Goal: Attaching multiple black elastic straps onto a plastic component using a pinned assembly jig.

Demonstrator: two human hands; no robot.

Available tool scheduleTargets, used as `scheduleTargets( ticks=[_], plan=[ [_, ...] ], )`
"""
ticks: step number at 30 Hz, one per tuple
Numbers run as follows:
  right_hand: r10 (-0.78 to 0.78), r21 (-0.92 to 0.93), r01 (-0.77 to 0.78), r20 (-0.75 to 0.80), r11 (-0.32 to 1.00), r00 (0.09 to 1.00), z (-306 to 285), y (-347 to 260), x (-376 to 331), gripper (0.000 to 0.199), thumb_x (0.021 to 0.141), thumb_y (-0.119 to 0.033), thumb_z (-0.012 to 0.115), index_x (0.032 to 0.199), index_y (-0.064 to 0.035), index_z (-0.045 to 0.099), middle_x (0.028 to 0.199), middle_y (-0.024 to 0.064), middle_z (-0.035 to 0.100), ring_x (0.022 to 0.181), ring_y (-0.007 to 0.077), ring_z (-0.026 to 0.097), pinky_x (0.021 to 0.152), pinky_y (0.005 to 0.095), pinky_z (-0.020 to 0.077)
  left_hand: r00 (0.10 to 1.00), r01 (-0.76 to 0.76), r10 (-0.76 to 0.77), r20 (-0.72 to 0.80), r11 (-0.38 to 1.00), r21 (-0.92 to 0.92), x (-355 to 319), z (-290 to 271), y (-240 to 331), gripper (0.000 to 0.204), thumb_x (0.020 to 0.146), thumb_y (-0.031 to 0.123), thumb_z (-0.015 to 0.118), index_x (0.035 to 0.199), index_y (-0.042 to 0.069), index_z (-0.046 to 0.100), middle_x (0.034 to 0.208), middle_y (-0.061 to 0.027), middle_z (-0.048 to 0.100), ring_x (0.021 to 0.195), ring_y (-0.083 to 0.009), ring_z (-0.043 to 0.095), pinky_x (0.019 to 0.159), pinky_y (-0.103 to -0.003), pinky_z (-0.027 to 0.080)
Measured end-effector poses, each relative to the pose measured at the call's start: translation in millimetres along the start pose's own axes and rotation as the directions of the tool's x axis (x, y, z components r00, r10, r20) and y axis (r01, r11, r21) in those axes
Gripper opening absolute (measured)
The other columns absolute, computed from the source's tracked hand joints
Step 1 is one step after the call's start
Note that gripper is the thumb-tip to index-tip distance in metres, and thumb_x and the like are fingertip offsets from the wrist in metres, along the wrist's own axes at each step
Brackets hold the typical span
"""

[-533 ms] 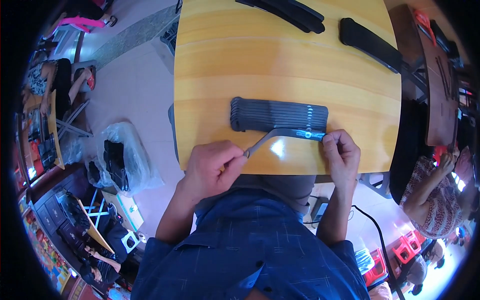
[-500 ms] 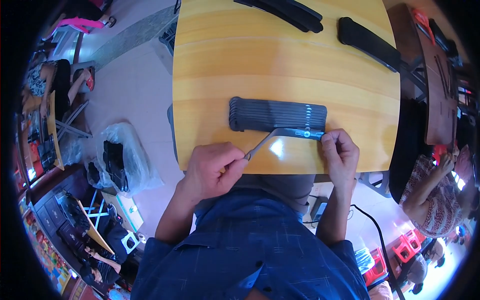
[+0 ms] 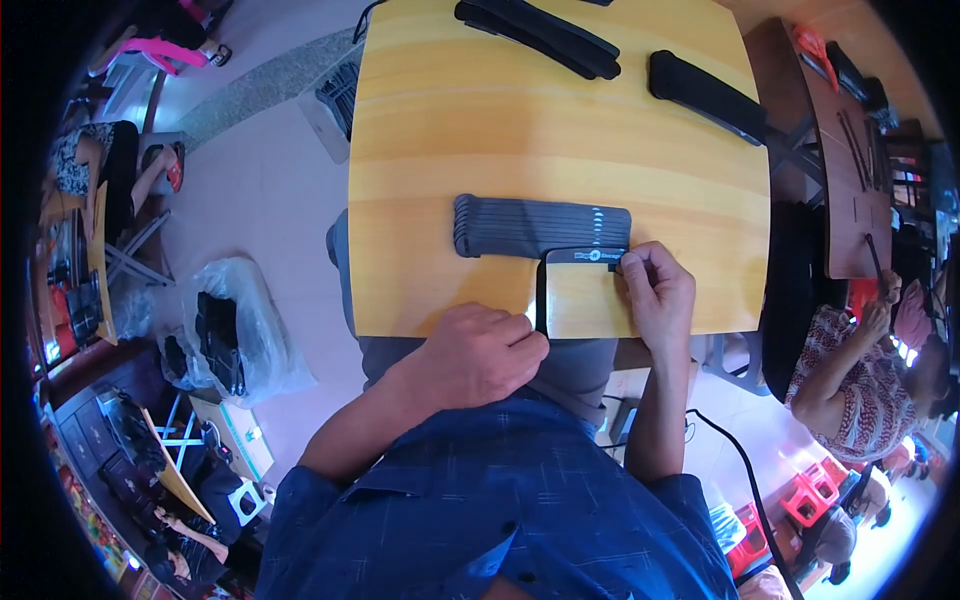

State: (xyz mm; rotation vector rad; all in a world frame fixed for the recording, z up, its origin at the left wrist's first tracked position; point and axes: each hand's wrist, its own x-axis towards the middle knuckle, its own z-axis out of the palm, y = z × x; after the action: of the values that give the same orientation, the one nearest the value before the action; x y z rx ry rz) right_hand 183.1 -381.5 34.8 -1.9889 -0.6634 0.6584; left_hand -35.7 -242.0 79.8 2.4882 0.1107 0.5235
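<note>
**Black strap bent in a corner at the table's near edge**

A thin black strap [image 3: 560, 262] lies on the yellow wooden table [image 3: 500, 150], close to its near edge. It makes an L shape: one leg runs left to right, just in front of a stack of dark grey strips [image 3: 540, 225], and the other leg turns down at the left corner and points toward the person, reaching the table's edge. The horizontal leg carries a small label with a round mark.

The right hand [image 3: 658, 295] rests on the table at the right end of the strap, fingers curled and pinching that end between thumb and forefinger. The left hand [image 3: 480, 350] sits at the table's near edge, closed in a loose fist around the lower end of the strap; the grip itself is hidden under the knuckles.

The stack of strips lies with its long side across the table, touching the strap's upper leg. Farther back are two more bundles of black pieces [image 3: 545, 35], well apart from the hands. A clear plastic bag [image 3: 235, 330] with dark contents stands on the floor to the left.
</note>
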Motion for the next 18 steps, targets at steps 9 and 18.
scheduleTargets(
  ticks=[9,18],
  plan=[
    [-0.168,-0.098,0.161,-0.066,0.982,0.983,0,-12,-8,0.012,0.101,-0.01,0.067,0.095,-0.0003,0.068,0.076,0.007,0.066,0.068,0.0148,0.063,0.064,0.03,0.0508,0.993,-0.093,0.086,0.086,0.993,0.079,-15,2,4,0.02,0.079,0.018,0.074,0.075,0.014,0.055,0.069,-0.0029,0.052,0.062,-0.0201,0.062,0.055,-0.037,0.047],
    [-0.485,-0.31,0.527,0.206,0.792,0.85,40,-79,27,0.008,0.089,-0.014,0.075,0.092,-0.0067,0.072,0.082,0.0122,0.072,0.079,0.034,0.071,0.073,0.0452,0.0557,0.976,-0.158,0.137,0.168,0.98,0.122,-20,27,-2,0.012,0.085,0.019,0.068,0.078,0.012,0.061,0.071,-0.0071,0.062,0.066,-0.0268,0.067,0.061,-0.044,0.052]
  ],
)
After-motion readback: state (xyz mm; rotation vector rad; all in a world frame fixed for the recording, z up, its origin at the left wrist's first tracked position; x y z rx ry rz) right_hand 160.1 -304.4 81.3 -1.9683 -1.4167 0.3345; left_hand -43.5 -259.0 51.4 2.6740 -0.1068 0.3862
